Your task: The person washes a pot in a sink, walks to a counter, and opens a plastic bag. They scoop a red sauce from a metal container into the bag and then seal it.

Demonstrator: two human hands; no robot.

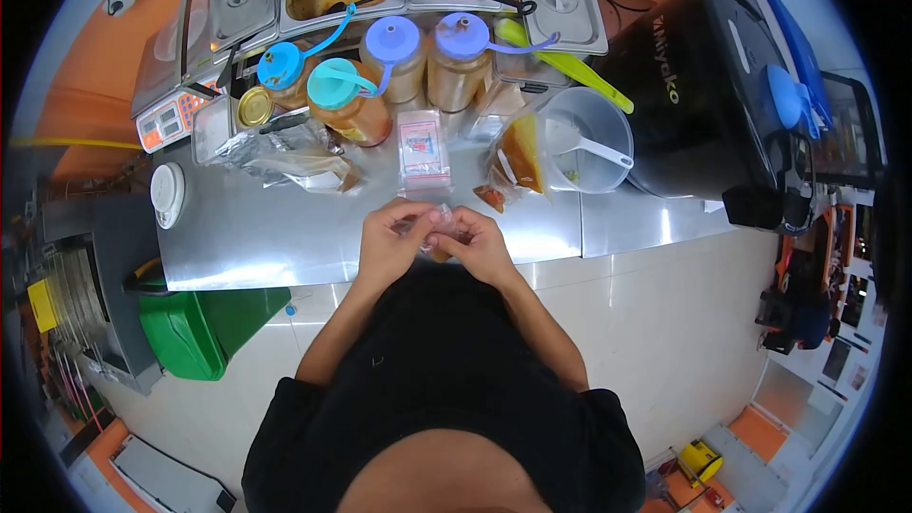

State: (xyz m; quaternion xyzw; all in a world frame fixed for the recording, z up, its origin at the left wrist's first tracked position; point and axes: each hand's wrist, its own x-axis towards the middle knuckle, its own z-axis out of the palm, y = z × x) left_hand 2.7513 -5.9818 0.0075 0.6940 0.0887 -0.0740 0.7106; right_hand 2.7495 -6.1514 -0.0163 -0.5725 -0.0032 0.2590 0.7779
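At the counter's front edge, a small clear plastic bag (446,220) is pinched between my two hands. My left hand (394,233) has its fingers closed on the bag's left side. Curled against the other side is my right hand (480,245), thumb and fingers pressed together on the plastic. Something brownish shows low in the bag, partly hidden by my fingers. Just beyond lies a flat pack of clear bags with red and blue print (423,150). To the right of my hands rests a bag of orange-brown sauce (519,157), with a smaller reddish packet (490,197) beside it.
Sauce jars with a teal lid (340,85), a blue lid (281,66) and purple lids (392,40) line the back. A clear tub (594,157) holds a white scoop. The black Miyako container (698,85) stands right, a scale (171,122) left. Below sits a green bin (195,332).
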